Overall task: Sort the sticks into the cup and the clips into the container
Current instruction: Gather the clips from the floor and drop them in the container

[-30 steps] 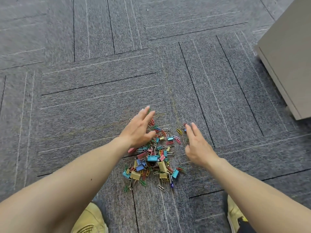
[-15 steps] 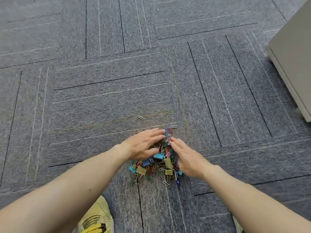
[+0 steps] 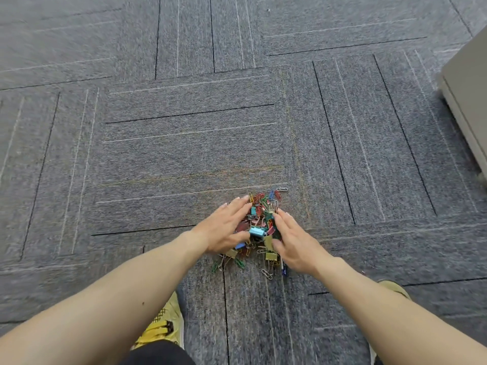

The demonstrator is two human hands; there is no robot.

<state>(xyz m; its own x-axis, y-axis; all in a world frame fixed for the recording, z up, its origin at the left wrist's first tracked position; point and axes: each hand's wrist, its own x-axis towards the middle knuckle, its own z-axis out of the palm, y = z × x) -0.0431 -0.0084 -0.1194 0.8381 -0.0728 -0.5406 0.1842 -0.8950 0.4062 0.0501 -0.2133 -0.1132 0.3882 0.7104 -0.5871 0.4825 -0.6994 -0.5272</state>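
**Clips Pushed Into One Heap, Nothing Sorted Yet**

The clips (image 3: 259, 227) are seen in one colourful heap on the grey carpet (image 3: 184, 154), with paper clips and binder clips mixed together. The heap is pressed from both sides. The left hand (image 3: 226, 230) is laid against its left side and the right hand (image 3: 295, 243) against its right side. The fingers of both are stretched out flat, so nothing is grasped by either. One silver paper clip (image 3: 282, 189) lies apart at the far edge, and some loose ones lie at the near edge.

No cup, container or sticks are shown, so their places cannot be told. The sorting is therefore judged to be hardly begun.

A yellow shoe (image 3: 163, 325) is placed near the heap on the near side. A beige cabinet (image 3: 469, 101) stands well apart on the right. No obstacle is seen around the heap, but the stray clips will probably have to be collected separately.
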